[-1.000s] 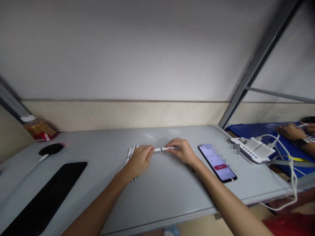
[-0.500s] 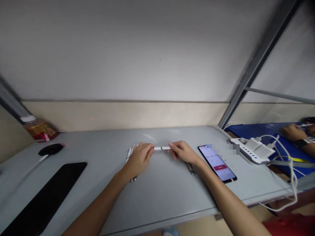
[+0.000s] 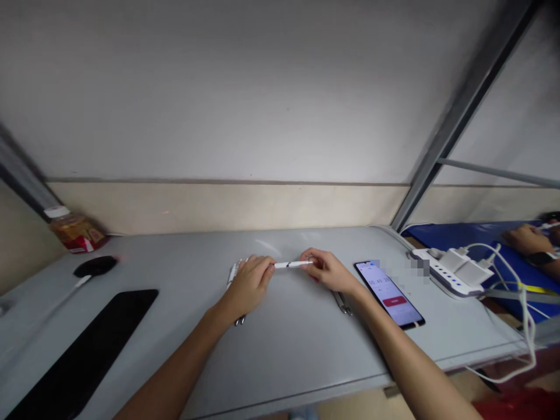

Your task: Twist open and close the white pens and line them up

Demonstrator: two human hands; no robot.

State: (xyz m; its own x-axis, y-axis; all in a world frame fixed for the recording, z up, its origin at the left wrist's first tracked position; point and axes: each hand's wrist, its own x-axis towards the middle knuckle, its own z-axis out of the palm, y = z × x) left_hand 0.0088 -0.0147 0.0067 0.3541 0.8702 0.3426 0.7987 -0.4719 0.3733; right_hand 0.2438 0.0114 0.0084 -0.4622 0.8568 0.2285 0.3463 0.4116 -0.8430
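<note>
A slim white pen (image 3: pixel 289 264) with a dark mark near its middle lies level across the gap between my hands, just above the desk. My left hand (image 3: pixel 251 280) is closed, its thumb and forefinger pinching the left end. At the right end, the curled fingers of my right hand (image 3: pixel 322 269) meet around the tip. Partly covered by my left hand, several white pens (image 3: pixel 231 273) rest on the desk, their metal tips showing below it. More pens (image 3: pixel 342 303) with silvery tips lie beside my right wrist, partly hidden by it.
A phone (image 3: pixel 389 294) with a lit timer lies right of my forearm, near a white power strip (image 3: pixel 450 274) with plugs and cables. Leftward are a dark mat (image 3: pixel 87 356), a black round charger (image 3: pixel 95 266) and a bottle (image 3: pixel 76 230). Another person's hand (image 3: pixel 527 239) is far right.
The fingers of my right hand have shifted and loosened slightly at the pen's right end, baring more of it. My left hand keeps its pinch. The whole view has moved slightly.
</note>
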